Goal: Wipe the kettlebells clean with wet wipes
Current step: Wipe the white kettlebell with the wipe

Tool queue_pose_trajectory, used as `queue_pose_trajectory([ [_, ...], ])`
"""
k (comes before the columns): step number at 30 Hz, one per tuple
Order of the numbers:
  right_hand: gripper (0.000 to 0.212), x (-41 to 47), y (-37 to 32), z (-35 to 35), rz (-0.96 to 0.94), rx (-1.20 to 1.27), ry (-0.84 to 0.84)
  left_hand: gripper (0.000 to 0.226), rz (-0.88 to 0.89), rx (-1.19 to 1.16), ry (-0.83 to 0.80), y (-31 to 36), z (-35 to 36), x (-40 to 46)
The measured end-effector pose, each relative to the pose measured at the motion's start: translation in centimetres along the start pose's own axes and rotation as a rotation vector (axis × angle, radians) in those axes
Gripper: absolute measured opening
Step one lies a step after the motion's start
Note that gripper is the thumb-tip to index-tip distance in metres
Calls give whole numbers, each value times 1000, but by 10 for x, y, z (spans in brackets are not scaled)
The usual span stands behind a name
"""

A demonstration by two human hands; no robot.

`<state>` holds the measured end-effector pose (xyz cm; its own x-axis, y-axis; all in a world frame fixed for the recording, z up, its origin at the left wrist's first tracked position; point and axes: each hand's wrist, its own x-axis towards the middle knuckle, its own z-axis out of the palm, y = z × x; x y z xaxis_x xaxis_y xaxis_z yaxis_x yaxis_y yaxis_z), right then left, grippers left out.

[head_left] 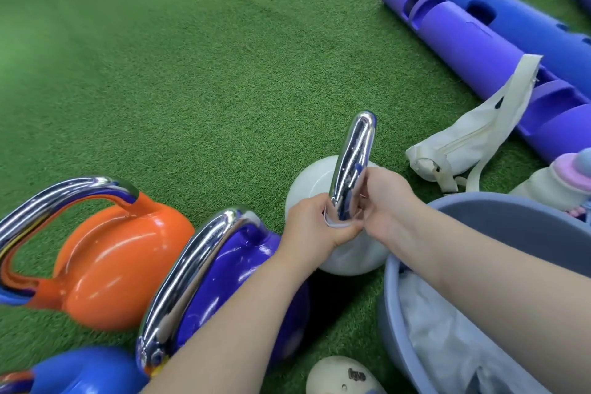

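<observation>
A white kettlebell (pixel 315 182) with a chrome handle (pixel 355 153) stands on the green turf at centre. My left hand (pixel 311 227) is closed on a white wet wipe (pixel 335 224) pressed against the base of the handle. My right hand (pixel 387 198) grips the lower handle from the right side. An orange kettlebell (pixel 121 269) and a purple kettlebell (pixel 230 275) stand to the left, each with a chrome handle. A blue kettlebell (pixel 83 371) shows at the bottom left corner.
A grey-blue basin (pixel 499 211) holding white plastic sits at lower right under my right forearm. A cream pouch bag (pixel 463 144), a pastel bottle (pixel 563 179) and blue and purple foam tubes (pixel 473 38) lie to the right. A white shoe (pixel 342 377) is at the bottom.
</observation>
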<state>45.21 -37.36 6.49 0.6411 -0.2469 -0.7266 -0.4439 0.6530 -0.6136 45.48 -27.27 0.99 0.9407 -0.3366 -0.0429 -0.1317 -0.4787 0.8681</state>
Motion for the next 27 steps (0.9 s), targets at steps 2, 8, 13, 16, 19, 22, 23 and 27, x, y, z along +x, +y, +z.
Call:
queue_pose_trajectory([
  [2,30,3,-1,-1,-4,-7,9,39,6,-52,-90,3,-7,6],
  [8,30,0,0,-2,-21,-44,6,25,115,-80,29,-4,0,-6],
  [13,31,1,2,-3,-50,-67,13,20,129,-28,251,-28,30,-16],
  [16,31,2,3,-2,-47,-74,24,26,134,10,307,-30,36,-22],
  [19,31,3,5,-2,-47,-74,30,43,176,71,273,-35,30,-27],
  [22,32,4,7,-1,-45,-84,42,39,137,53,228,-38,25,-26],
  [23,32,3,8,-1,-45,-104,44,37,89,33,224,-36,23,-25],
  [27,31,1,8,0,-49,-160,35,33,-73,-91,123,-23,12,-24],
])
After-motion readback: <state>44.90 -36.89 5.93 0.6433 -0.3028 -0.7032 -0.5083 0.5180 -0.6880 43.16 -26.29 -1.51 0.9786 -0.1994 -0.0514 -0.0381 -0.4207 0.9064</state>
